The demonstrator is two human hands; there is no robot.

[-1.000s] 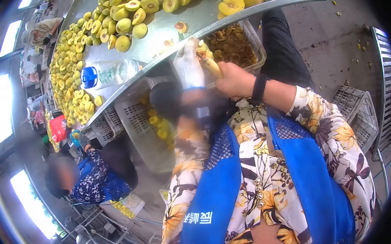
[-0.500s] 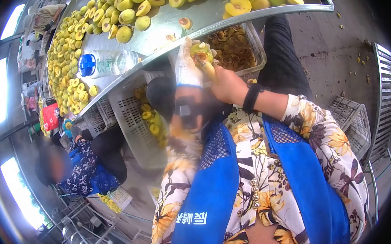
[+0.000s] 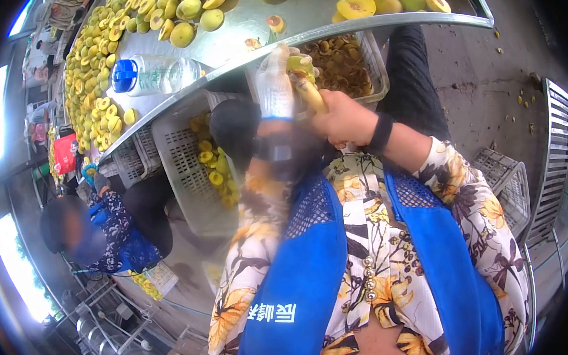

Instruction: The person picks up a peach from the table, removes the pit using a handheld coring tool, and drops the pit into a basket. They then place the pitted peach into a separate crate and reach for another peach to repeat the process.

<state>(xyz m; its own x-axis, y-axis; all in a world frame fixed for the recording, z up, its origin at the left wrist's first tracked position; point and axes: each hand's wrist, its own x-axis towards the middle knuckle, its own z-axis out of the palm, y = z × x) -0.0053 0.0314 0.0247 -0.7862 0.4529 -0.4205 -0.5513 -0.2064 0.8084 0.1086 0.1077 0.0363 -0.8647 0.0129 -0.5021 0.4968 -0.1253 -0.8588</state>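
My left hand (image 3: 274,86), in a white glove, is closed around a yellow-green peach half (image 3: 302,64) just below the table's edge. My bare right hand (image 3: 345,118) grips the pale handle of a small pitting tool (image 3: 311,98). The tool's tip meets the fruit, so its working end is hidden. Beneath the hands is a white crate (image 3: 380,84) with brown pits and scraps in it. Close above, on the metal table (image 3: 243,33), lies a peach half with its brown pit (image 3: 276,24).
Many halved peaches (image 3: 92,72) are heaped along the table. A blue-lidded clear bottle (image 3: 160,74) lies near its edge. A crate (image 3: 188,147) holding peach halves stands at left, with a seated co-worker (image 3: 114,220) beyond. Stacked crates (image 3: 502,177) and a slatted metal rack (image 3: 546,161) stand at right.
The view has shifted slightly. My right hand and the tool have moved a little right and down, and the tool's handle has tilted. Both hands keep their grip.
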